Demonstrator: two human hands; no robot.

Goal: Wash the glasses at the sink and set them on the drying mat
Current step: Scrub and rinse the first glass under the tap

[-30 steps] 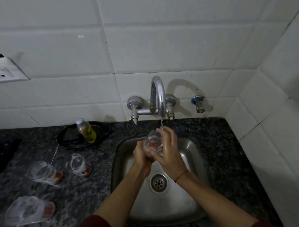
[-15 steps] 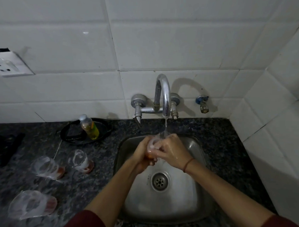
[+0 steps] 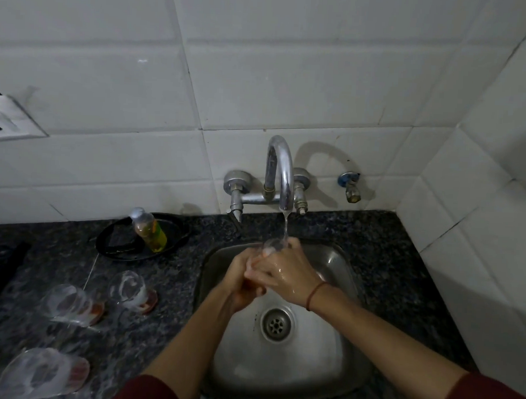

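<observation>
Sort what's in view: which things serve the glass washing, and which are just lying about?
In use: clear drinking glass under the running chrome tap, three soapy glasses on the counter, steel sink.
Lying about: black round tray with small yellow bottle, white wall socket.

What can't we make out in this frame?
Head view only.
1. Glass: all but its rim is covered by the left hand and right hand.
2. Left fingers: partly under the right hand.
3. Black object: cut by the left edge, too dark to identify.
4. Wall socket: cut by the left edge.
</observation>
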